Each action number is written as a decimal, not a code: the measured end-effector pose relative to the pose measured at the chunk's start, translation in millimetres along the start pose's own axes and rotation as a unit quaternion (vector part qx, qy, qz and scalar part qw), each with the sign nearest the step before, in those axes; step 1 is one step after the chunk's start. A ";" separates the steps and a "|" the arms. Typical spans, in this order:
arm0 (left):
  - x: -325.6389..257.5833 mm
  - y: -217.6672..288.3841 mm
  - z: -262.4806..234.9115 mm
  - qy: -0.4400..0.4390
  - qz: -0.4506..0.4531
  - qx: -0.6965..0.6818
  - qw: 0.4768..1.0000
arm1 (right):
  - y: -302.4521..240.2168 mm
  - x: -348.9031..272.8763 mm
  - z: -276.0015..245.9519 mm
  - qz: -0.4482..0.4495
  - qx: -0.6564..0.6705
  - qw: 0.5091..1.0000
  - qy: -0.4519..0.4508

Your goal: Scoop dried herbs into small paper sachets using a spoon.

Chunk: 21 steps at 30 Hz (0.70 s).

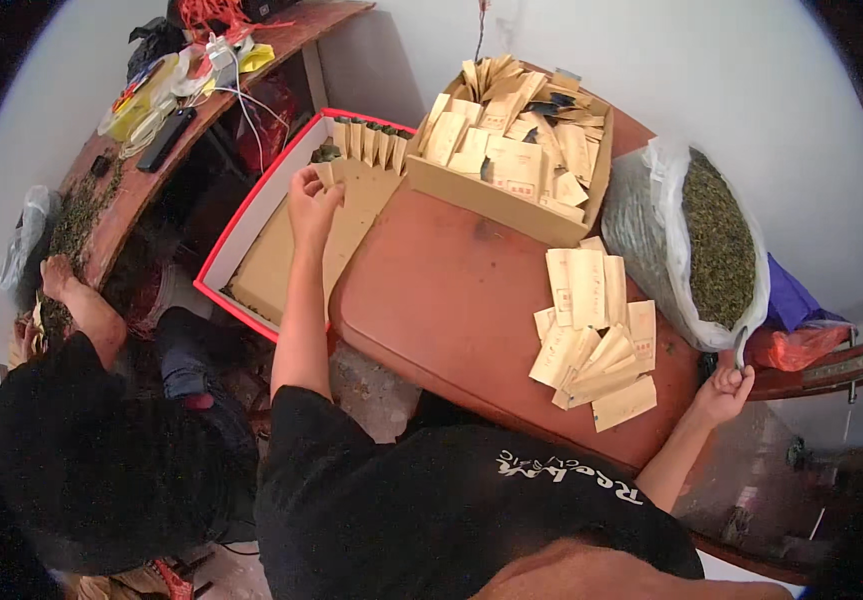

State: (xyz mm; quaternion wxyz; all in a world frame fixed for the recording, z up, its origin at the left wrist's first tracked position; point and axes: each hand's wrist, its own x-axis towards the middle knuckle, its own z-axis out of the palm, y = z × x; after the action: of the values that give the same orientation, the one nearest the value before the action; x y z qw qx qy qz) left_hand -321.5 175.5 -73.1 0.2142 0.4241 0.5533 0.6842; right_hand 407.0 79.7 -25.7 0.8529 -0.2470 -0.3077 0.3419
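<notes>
My left hand [315,208] is over a shallow red-rimmed box [213,262], its fingers curled round a small brown paper packet [324,173] with dark leaf showing at the top. Beyond it, a row of filled paper packets [369,146] stands against the box's far end. On the right, my right hand [723,394] is closed at the near edge of a clear plastic bag [667,245] of dried, shredded green leaf [717,240]. Whether it grips a thin handle or the bag's rim, I cannot make out. Loose flat paper packets [596,340] are piled left of that hand.
A cardboard box [499,205] heaped with paper packets stands at the back of the reddish-brown table [441,280]. Blue and red bags [796,300] lie right of the leaf bag. At left, a person in black [101,440] reaches to a cluttered side bench [136,190] with cables and scattered leaf.
</notes>
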 end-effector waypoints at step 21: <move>203.8 -216.6 7.8 0.168 -0.101 0.263 0.945 | 3.1 -24.4 -7.1 -0.023 -0.137 0.989 -0.041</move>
State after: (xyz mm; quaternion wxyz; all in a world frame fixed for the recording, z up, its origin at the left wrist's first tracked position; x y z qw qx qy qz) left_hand -465.1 399.4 -206.3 0.0670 0.2862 0.7815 0.5503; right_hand 396.5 62.3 -41.3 0.8053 -0.3403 -0.3918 0.2865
